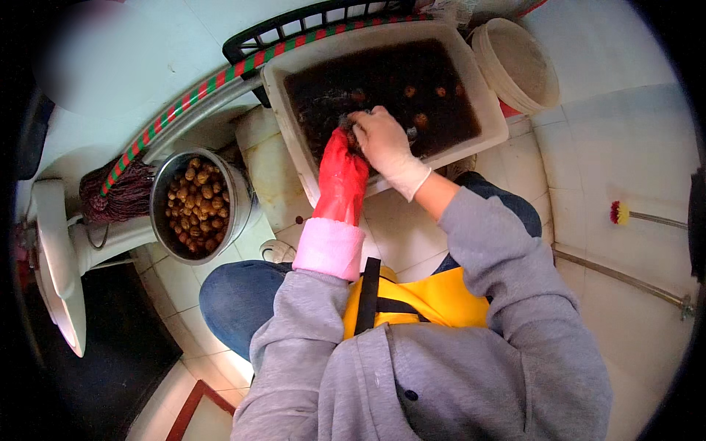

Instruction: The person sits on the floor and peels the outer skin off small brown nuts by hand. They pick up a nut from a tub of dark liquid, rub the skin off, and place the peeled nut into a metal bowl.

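A white plastic tub (492, 118) holds dark brown water, with several walnuts (421, 120) floating in it. My left hand (343, 173) wears a red rubber glove with a pink cuff and reaches over the tub's near left side. Against its fingertips works my right hand (386, 144), in a thin whitish glove, its fingers curled. Something dark and wet lies between the two hands; what it is cannot be made out. At the left, a steel pot (240, 190) is filled with many brown walnuts (198, 204).
Right of the tub stands a whitish plastic bucket (515, 66). A striped mop handle (193, 96) runs behind the pot and tub, its dark red mop head (116, 190) beside the pot. A black plastic crate (309, 27) stands behind. A white pedestal basin (58, 264) is far left.
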### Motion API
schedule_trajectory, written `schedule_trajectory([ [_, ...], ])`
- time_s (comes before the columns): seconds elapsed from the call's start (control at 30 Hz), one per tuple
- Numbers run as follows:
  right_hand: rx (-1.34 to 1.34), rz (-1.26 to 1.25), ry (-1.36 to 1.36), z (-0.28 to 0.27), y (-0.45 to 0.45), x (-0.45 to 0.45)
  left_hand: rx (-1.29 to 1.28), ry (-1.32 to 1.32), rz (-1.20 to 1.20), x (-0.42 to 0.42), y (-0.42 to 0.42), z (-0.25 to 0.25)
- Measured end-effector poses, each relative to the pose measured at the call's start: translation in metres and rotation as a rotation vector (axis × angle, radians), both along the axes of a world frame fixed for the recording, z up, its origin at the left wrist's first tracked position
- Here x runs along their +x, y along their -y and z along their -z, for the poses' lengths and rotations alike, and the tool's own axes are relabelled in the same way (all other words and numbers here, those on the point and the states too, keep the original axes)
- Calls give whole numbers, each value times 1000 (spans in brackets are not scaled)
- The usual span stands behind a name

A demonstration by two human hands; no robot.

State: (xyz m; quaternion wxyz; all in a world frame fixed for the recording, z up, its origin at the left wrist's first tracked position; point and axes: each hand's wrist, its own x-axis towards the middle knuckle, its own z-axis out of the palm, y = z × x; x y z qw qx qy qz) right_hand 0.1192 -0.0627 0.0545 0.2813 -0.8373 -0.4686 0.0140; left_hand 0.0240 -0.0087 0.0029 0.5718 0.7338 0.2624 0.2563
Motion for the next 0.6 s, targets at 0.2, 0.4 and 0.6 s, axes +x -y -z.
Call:
schedule_trajectory([
  [0.2,-10,-146,-139,-8,-15,-54,-1285,1053,323,-22,-33,46],
  [0.4,-25,-12,-157,1,-10,-27,-1131,664,183,-5,-22,41],
  [0.6,-76,191,-189,1,-7,7,-1141,476,-111,7,-2,17],
])
